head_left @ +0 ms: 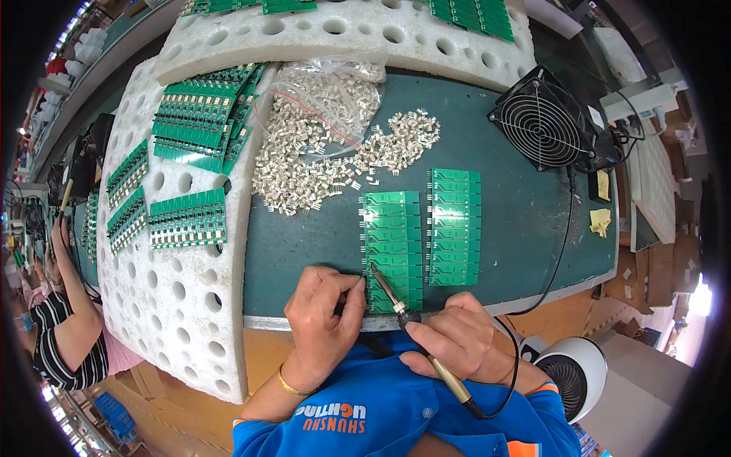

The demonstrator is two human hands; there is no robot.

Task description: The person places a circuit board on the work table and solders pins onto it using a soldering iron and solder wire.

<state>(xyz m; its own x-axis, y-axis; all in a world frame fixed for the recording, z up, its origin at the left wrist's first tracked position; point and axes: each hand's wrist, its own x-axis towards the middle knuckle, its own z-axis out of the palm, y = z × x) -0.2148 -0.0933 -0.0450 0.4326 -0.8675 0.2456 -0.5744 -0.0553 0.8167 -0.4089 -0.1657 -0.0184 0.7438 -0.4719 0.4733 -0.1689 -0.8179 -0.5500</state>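
My right hand [457, 339] grips a soldering iron [387, 288], its cord trailing from the handle's rear. The iron's tip points at the left edge of a green circuit board panel [392, 228] near the table's front edge; contact is too small to judge. Beside that same edge, my left hand [326, 308] is closed in a pinch, thumb against forefinger. What sits between those fingertips is too small to make out. A second green panel [455, 228] lies to the right, with thin pins along its left side.
Small white connectors [293, 179] lie heaped behind the panels, some in a clear bag [335, 103]. Perforated foam slabs [179, 320] bear several populated boards [188, 218] at left. A black fan [537, 122] stands back right, its cable crossing the table. Another person's arm [76, 305] shows far left.
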